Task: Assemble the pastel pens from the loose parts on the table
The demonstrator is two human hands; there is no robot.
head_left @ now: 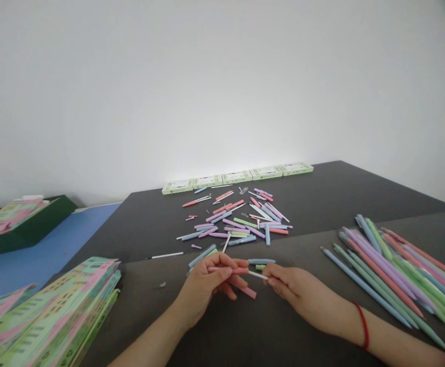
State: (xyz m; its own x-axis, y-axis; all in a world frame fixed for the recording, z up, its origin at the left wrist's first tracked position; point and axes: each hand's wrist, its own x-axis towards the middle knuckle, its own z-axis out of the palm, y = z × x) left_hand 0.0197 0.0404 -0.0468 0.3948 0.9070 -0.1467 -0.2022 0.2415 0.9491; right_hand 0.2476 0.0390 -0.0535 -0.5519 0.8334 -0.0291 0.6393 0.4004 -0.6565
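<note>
My left hand [210, 278] is closed around a pink-orange pen barrel [239, 270], which lies level across the fingers. Between thumb and fingers, my right hand [293, 285] pinches the end of a white pen refill [258, 274]. The refill's other end meets the open end of the barrel; how deep it sits inside I cannot tell. Just under my left hand shows a loose pink pen part [248, 292]. A blue pen part [261, 261] lies beyond my fingertips, and another blue barrel [202, 256] is partly hidden behind my left hand.
Loose barrels and refills [241, 224] are scattered over the black table [153, 219]. Pens [394, 275] are piled at the right. Printed packages [73, 306] are stacked at the left, near a dark green bin [27, 232]. Several flat boxes [237, 177] line the far edge by the wall.
</note>
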